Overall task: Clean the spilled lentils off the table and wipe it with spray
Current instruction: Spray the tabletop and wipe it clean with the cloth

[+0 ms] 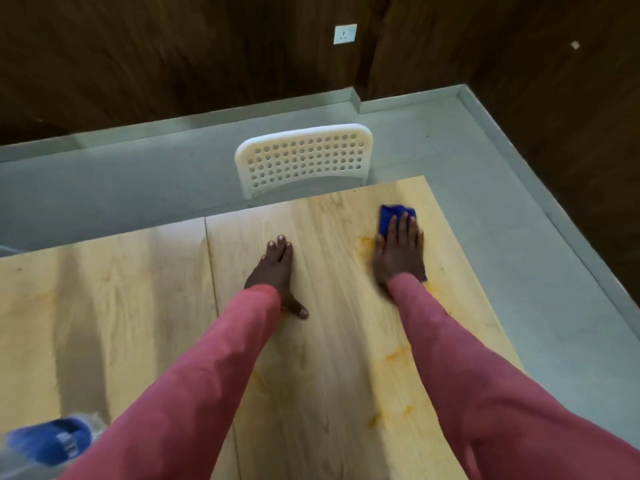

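In the head view, a pale wooden tabletop (138, 306) is seen from above, made of two boards joined along a seam that runs from about 12 o'clock toward 6 o'clock left of centre. Two arms in pink sleeves (194, 386) are stretched forward over it.

The left hand (277, 271) is laid flat on the bare wood just right of the seam, near the middle of the frame; its fingers are straight and close together, pointing toward 12 o'clock, the thumb is spread toward 5 o'clock, and nothing is held in it.

The right hand (400, 252) is pressed palm-down on a blue cloth (391, 214) toward 2 o'clock on the tabletop, near the far right corner. Its fingers are extended flat over the cloth rather than curled round it. The cloth shows beyond the fingertips at 12 o'clock, and a small blue corner shows by the wrist at 5 o'clock.

Yellow-orange smears (367, 242) are seen on the wood just left of the right hand, and more faint yellow marks (391, 415) lie toward 5 o'clock between the two forearms and along the right arm. No separate lentils can be made out.

At 8 o'clock, at the frame's lower left edge, a blurred bottle with a blue label (48, 441) is partly seen; whether it is the spray cannot be told.

Beyond the far edge of the tabletop, at 12 o'clock, a white perforated chair back (304, 157) stands on a grey floor (104, 181). A dark wood-panelled wall (173, 46) with a white socket (345, 33) is seen behind it.
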